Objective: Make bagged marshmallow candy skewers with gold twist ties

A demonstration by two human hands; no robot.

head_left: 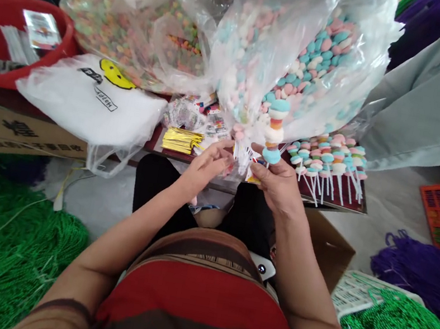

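Holding marshmallow skewer (275, 134) upright in right hand (280, 182), gripped just below candies (280, 106). Showing left hand (212, 162) half-curled; can't tell whether grasping anything. More skewers (336, 156) right of right hand, on counter (154, 144). Likely light, soft, easily squashed; take hold by stick (hidden here), not candies.

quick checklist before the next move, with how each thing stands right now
1. Candy skewer gripped by the right hand: ok.
2. Its candies stacked in one column: ok.
3. Left hand holding nothing: cannot tell; something pinkish shows near its fingertips.
4. Yellow strips close by: ok, seemingly within the left hand's reach.
5. Space beside the strips clear: not ok, printed packets crowd it.
6. Other candy skewers grouped together: ok, at the right.
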